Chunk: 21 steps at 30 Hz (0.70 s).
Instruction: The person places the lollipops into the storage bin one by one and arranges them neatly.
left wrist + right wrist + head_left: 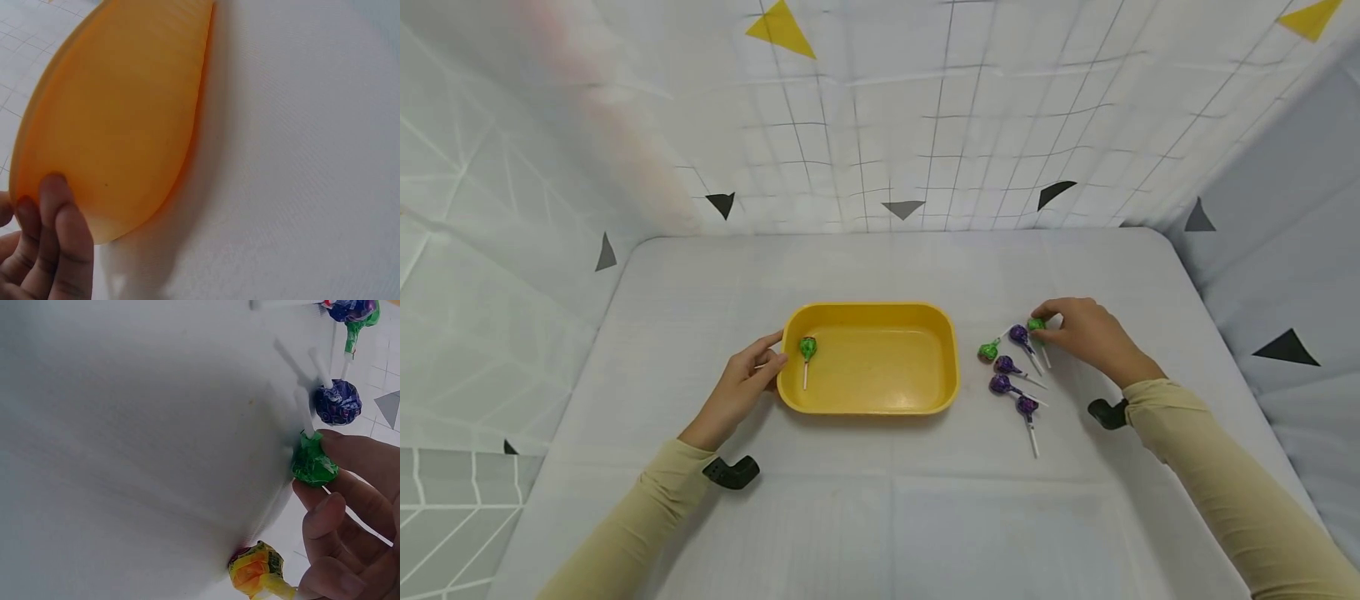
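My left hand (pixel 746 382) grips the left end of a yellow plastic tray (pixel 880 412), its fingers (pixel 72 250) against the outer wall. In the tray's left part lies a lollipop in green wrapping (pixel 807 347), stick toward me. At the right, my right hand (pixel 1090 331) pinches the wrapped head of another green lollipop (pixel 314 461) between thumb and fingertips. Beside it on the table lie several purple lollipops (pixel 1001 384) and one more green lollipop (pixel 988 352). A yellow-and-orange lollipop (pixel 255 570) shows below the fingers in the right wrist view; whether they hold it I cannot tell.
A white cloth covers the table (pixel 880 517). White curtains with grid lines and dark triangles (pixel 902 208) stand behind and at both sides. Each wrist carries a small black device (pixel 732 472).
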{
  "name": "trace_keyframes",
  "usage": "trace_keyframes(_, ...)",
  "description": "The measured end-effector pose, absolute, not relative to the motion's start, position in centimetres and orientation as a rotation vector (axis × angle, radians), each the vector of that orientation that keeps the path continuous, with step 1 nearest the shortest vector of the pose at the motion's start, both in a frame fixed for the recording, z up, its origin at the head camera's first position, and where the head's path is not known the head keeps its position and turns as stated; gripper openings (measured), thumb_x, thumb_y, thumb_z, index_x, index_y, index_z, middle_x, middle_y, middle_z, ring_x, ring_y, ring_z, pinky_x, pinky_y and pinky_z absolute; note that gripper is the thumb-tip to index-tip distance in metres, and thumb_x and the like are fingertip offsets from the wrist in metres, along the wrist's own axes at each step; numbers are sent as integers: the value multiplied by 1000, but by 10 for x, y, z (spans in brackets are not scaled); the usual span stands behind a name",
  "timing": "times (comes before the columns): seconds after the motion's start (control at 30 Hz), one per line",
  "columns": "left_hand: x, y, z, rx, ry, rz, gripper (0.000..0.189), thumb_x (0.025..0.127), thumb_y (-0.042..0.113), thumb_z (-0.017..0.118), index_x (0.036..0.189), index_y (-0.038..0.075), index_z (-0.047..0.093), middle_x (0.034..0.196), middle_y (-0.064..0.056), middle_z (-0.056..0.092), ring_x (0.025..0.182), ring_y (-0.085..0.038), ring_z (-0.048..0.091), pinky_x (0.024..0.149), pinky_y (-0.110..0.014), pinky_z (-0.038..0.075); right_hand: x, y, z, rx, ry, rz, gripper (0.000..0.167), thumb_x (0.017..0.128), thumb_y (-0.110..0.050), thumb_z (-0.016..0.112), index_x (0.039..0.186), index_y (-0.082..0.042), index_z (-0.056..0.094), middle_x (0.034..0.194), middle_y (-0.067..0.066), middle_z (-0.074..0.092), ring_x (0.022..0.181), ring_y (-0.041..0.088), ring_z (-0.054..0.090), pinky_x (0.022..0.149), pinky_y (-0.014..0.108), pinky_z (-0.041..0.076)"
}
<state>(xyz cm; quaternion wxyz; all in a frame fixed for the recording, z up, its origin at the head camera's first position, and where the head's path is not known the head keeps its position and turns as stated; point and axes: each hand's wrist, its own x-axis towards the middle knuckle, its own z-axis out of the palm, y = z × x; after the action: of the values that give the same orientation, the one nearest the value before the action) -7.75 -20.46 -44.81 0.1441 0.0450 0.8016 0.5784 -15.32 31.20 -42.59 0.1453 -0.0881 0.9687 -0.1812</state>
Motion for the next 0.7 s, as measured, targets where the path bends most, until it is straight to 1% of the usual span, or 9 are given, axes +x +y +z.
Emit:
trace_keyframes(0.1, -78, -205, -448, 128, 2309, 1667, 57, 109, 35, 53, 160, 12, 39, 103, -21, 59, 80, -12, 64, 78, -24, 60, -152, 313, -426, -253, 2788, -523, 36, 98, -24, 71, 127, -3, 71, 127, 25, 70, 111, 43, 66, 89, 60, 52)
trace_keyframes(0.33, -78, -204, -449, 139, 2312, 1660, 56, 109, 34, 53, 159, 12, 39, 102, -19, 60, 79, -12, 64, 79, -24, 60, -149, 316, -424, -268, 2821, -554, 34, 98, -25, 71, 125, -4, 71, 125, 22, 71, 104, 38, 68, 85, 57, 54)
trace_keyframes(0.5, -78, -205, -448, 131, 2316, 1656, 55, 109, 34, 53, 159, 13, 40, 102, -20, 59, 79, -13, 63, 78, -24, 60, -150, 318, -422, -275, 2839, -564, 34, 97, -27, 73, 124, -5, 72, 123, 21, 73, 99, 36, 69, 80, 54, 55)
trace_keyframes(0.7, -78, -205, -449, 133, 2314, 1660, 56, 109, 34, 53, 159, 12, 40, 101, -17, 59, 79, -12, 63, 79, -24, 60, -149, 317, -418, -275, 2849, -569, 34, 97, -29, 73, 122, -6, 72, 122, 21, 73, 96, 33, 68, 74, 48, 55)
